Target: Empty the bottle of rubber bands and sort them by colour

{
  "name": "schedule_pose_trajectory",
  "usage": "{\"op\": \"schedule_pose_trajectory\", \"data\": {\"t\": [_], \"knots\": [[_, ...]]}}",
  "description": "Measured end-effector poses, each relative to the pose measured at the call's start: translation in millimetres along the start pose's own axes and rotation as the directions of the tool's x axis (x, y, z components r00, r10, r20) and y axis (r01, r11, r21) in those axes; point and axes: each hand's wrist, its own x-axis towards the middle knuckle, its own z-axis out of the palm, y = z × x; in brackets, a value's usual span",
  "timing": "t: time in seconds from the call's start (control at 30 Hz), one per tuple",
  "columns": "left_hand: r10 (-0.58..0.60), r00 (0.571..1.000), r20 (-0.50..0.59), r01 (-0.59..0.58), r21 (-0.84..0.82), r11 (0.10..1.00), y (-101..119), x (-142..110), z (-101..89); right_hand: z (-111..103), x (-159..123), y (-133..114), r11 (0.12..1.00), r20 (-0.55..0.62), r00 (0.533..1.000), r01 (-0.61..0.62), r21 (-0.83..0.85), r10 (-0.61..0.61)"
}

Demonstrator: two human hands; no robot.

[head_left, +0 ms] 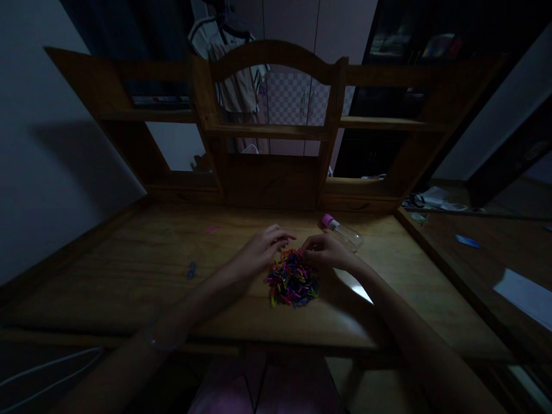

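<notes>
A dim room, and in front of me a light-brown wooden desk (pixel 142 270) with a tall wooden hutch (pixel 269 135) along its far edge. Near the middle of the desk sits a loose, tangled heap of small multicoloured strands (pixel 294 284), in red, yellow, pink, purple, green and dark blue; I cannot make out what each piece is. The person's bare left hand (pixel 268 246) is at the far left edge of the heap, its fingers loosely bent and apart from the thumb. The bare right hand (pixel 325 250) is at the far right edge, its thumb and forefinger curled toward each other by the strands; I cannot tell whether they pinch one. Just beyond the right hand, a clear bottle with a pink cap (pixel 350 236) lies on its side, the cap pointing away and to the left. Left of the left hand I find a thin pink strip (pixel 212 229) and, nearer the person, a small bluish object (pixel 191 269) too dark to identify. On a lower brown surface (pixel 448 253) to the right lie a small blue card (pixel 468 241) and a sheet of white paper (pixel 525 296). Through the hutch's openings, light-coloured clothes (pixel 237 86) hang before pale cupboard doors (pixel 288 95).
</notes>
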Motion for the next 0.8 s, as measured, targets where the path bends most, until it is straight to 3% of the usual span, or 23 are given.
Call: {"op": "schedule_pose_trajectory", "data": {"t": [0.17, 0.27, 0.5, 0.8], "knots": [[-0.058, 0.997, -0.043, 0.053, -0.108, 0.993, 2, -5, 0.2, -7, -1, -12, 0.988, -0.05, 0.992, -0.111, 0.106, 0.117], [-0.114, 0.992, -0.048, 0.103, -0.192, 0.976, -1, -4, -0.2, -11, -1, -6, 0.982, -0.11, 0.98, -0.157, 0.102, 0.168], [-0.151, 0.986, -0.066, 0.13, -0.255, 0.958, -5, -1, -3.5, -14, 2, 18, 0.988, -0.075, 0.993, -0.104, -0.115, 0.096], [-0.158, 0.986, -0.045, 0.145, -0.222, 0.964, -8, -3, 2.2, -11, -2, 1, 0.973, -0.017, 0.999, -0.051, -0.225, 0.049]]}}
